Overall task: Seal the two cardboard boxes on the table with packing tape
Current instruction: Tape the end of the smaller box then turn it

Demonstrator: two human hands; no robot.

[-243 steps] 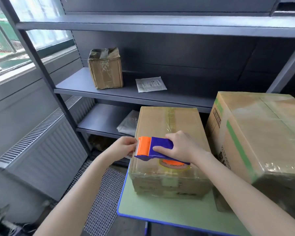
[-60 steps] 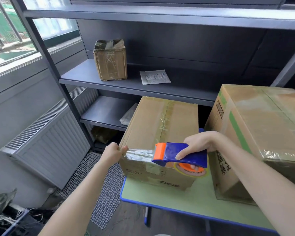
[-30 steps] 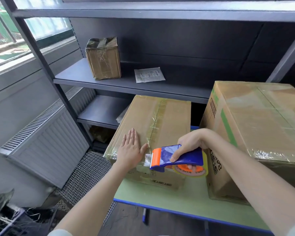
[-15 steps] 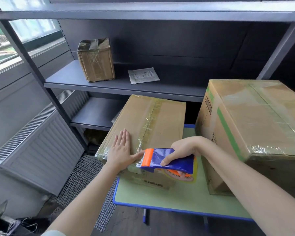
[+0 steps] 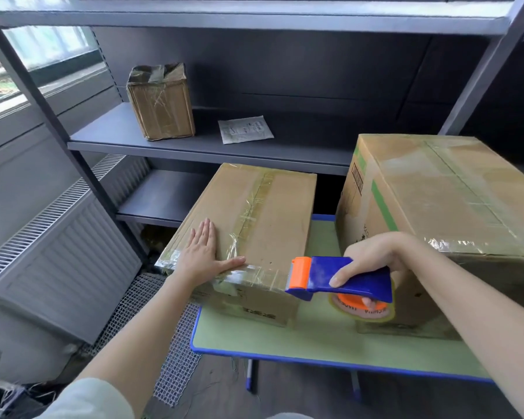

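2 cardboard boxes are noted on a green table (image 5: 315,337) edged in blue. The smaller box (image 5: 263,213) is set at the table's 9 o'clock end, with its left part reaching past the table edge. The larger box (image 5: 436,192) is stood just beside it at 3 o'clock, with a narrow gap left between them. The left hand (image 5: 201,257) is laid flat on the smaller box's top near its 7 o'clock corner. Its fingers are straight and together, pointed toward 12 o'clock, the thumb is spread toward 3 o'clock along the near edge, and nothing is gripped. A strip of clear tape (image 5: 254,275) is seen along that near top edge, run from the left corner, under the thumb, toward the dispenser. The tape dispenser (image 5: 342,278), blue with an orange head, is held at the box's 4 o'clock corner; contact with the cardboard cannot be told. The right hand (image 5: 372,258) is clamped on its handle, fingers curled over the top. An orange-cored tape roll (image 5: 363,309) is partly seen beneath the handle. Older tape is seen down the smaller box's centre seam. At 12 o'clock a grey shelf unit (image 5: 194,146) is recorded, with a small taped box (image 5: 161,101) on it at 11 o'clock and a paper packet (image 5: 245,129) apart at that box's 3 o'clock. A radiator (image 5: 58,246) is noted at 9 o'clock and a wire mesh mat (image 5: 170,328) on the floor at 7 o'clock.
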